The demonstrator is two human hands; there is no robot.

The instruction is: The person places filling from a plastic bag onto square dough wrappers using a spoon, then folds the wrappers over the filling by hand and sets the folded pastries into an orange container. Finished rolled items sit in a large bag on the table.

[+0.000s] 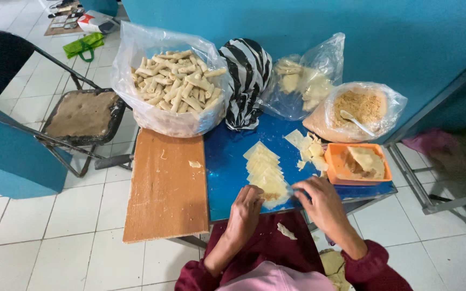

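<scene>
On a blue table top [227,167] lies a row of overlapping pale square wrapper sheets [262,167]. My left hand [246,207] rests at the near end of the row, fingers on the nearest sheet [274,195], which carries a spot of brownish filling. My right hand [319,196] touches the same sheet from the right, fingers curled at its edge. Both sleeves are dark red. An orange square tub [334,168] with filling and a wrapper stands just right of the row.
A clear bag of rolled pastry sticks [175,81] sits at the back, beside a zebra-striped bag [248,81], a bag of wrappers [303,81] and a bag of crumbs with a spoon [360,108]. A wooden board [163,188] lies left; a worn folding chair [82,116] stands further left.
</scene>
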